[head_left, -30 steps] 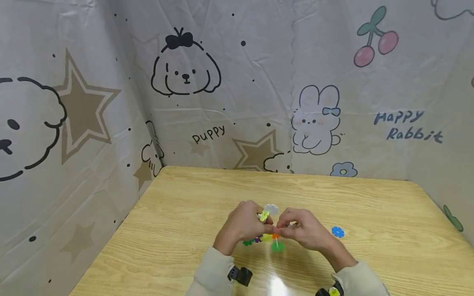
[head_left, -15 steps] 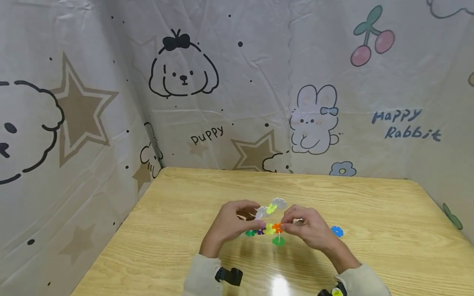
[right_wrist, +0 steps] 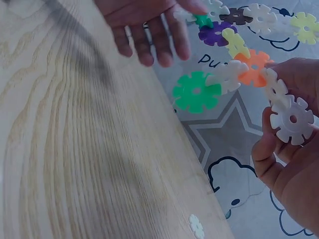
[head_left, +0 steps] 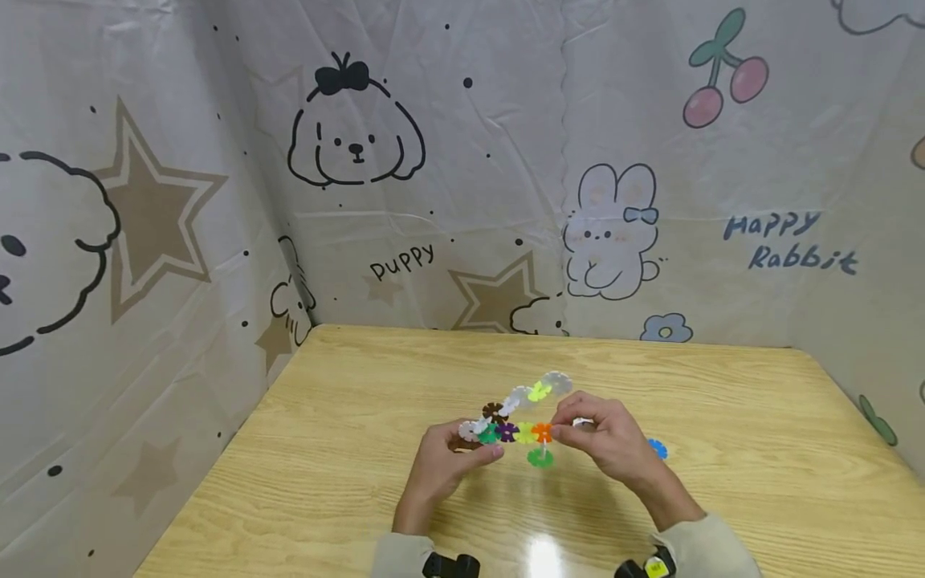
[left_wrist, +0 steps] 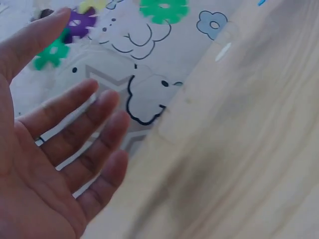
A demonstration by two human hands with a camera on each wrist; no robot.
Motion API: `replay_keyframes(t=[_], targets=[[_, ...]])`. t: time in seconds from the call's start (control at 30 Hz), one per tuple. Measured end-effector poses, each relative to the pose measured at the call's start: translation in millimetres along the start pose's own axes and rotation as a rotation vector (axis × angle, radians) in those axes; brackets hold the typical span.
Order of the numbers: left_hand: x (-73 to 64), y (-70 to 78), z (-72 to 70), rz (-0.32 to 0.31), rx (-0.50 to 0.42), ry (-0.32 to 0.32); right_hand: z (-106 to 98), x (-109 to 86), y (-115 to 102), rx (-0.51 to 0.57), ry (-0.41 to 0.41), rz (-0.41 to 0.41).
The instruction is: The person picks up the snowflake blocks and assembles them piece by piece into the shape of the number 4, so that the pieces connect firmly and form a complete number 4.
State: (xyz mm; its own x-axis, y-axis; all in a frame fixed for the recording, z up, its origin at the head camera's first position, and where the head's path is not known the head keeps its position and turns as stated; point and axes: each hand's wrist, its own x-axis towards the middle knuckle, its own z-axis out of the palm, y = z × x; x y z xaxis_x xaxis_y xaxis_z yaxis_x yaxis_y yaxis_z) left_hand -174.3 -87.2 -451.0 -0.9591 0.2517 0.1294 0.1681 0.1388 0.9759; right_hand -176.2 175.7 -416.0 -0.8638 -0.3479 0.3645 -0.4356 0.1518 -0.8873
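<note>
A linked chain of notched plastic snowflake discs hangs above the wooden table (head_left: pixel 347 449). My right hand (head_left: pixel 607 437) pinches it by the white discs next to an orange disc (right_wrist: pixel 254 67); one white disc (right_wrist: pixel 292 119) lies against the fingers. From the orange piece, a white link leads down to a green disc (head_left: pixel 539 457). Yellow, purple (head_left: pixel 507 433) and dark green discs run left, and a brown disc (head_left: pixel 495 413) begins a branch of white and yellow discs rising to the right. At the chain's left end, my left hand (head_left: pixel 441 461) has its fingers extended and spread.
A loose blue disc (head_left: pixel 657 448) lies on the table just beyond my right hand. In the right wrist view, a white disc (right_wrist: pixel 196 226) rests near the table's edge. A printed cloth (head_left: pixel 433 201) hangs behind the table.
My left hand has let go near the orange disc and moved left and down along the chain, its fingers opening. The branch of white and yellow discs now shows higher, while my right hand keeps its pinch.
</note>
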Motion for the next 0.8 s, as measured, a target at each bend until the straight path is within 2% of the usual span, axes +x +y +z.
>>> replay_keyframes(t=[0.1,0.2,0.33,0.43,0.67,0.8], targets=[[-0.5,-6.4,9.3,0.022,-0.05,0.028,1.4,0.4,0.2,0.017,0.008,-0.017],[0.1,-10.7,20.8,0.042,-0.14,0.036,3.5,1.1,0.5,0.034,0.01,-0.033],[1.1,-10.5,35.4,0.096,-0.243,0.031,7.5,2.0,1.4,0.052,0.01,-0.045],[1.2,-9.0,43.1,0.119,-0.266,0.056,10.4,2.4,2.3,0.066,0.008,-0.046],[1.9,-9.8,51.2,0.148,-0.369,0.092,14.5,2.3,4.0,0.095,-0.006,-0.038],[1.1,-11.1,52.4,0.155,-0.376,0.109,16.2,1.3,4.9,0.108,-0.024,-0.029]])
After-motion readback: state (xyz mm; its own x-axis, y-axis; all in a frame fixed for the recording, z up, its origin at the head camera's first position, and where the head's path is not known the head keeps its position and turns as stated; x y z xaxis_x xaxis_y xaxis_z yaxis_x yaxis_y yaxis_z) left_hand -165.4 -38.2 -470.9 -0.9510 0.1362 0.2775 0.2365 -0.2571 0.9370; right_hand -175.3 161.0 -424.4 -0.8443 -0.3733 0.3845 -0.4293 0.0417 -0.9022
